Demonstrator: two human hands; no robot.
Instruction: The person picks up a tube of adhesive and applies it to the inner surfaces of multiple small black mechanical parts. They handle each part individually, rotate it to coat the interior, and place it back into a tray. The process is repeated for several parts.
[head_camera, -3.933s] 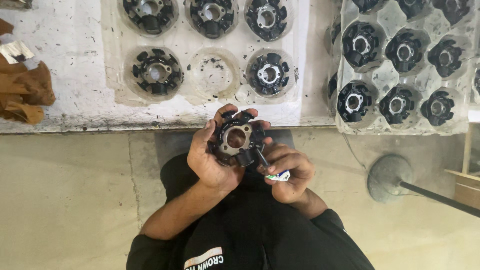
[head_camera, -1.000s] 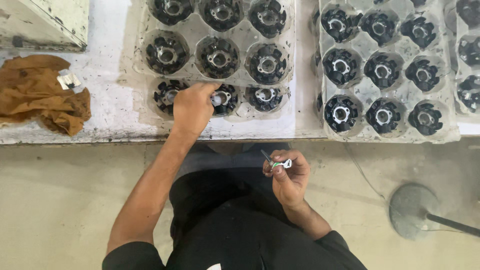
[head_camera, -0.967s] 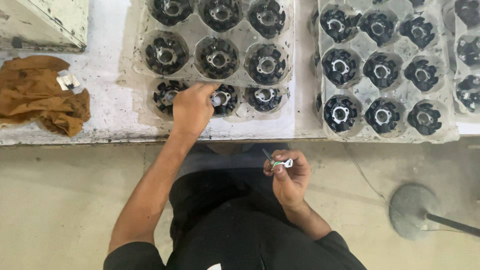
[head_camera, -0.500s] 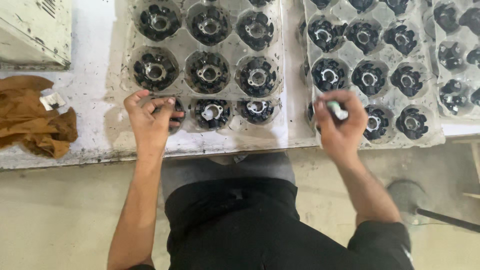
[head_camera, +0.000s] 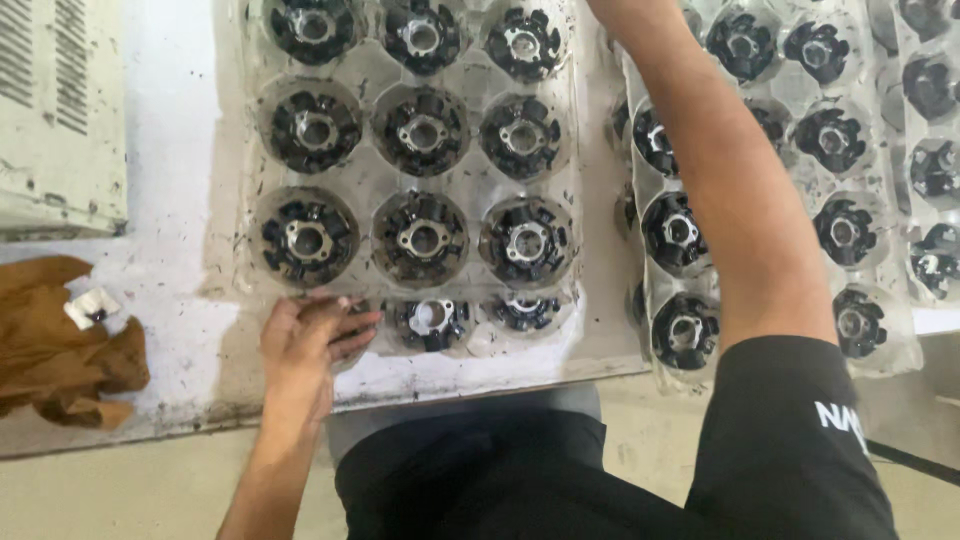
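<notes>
Seen from above, a white, grime-marked worktop (head_camera: 170, 250) carries two clear plastic blister trays. The left tray (head_camera: 590, 340) holds round black wheel-shaped parts with metal hubs, each seated in its own moulded cup, likely so they stay apart and do not knock together. The right tray (head_camera: 905, 345) holds similar parts in the same way. A crumpled brown cloth (head_camera: 60, 350) lies at the worktop's left edge, beside a pale ribbed casing (head_camera: 55, 110). The left hand (head_camera: 305, 345) rests at the near-left corner of the left tray, fingers loosely curled over the part (head_camera: 350, 318) in the corner cup. The right arm (head_camera: 720, 180) reaches across the right tray; its hand is out of view, so its grip cannot be told.
</notes>
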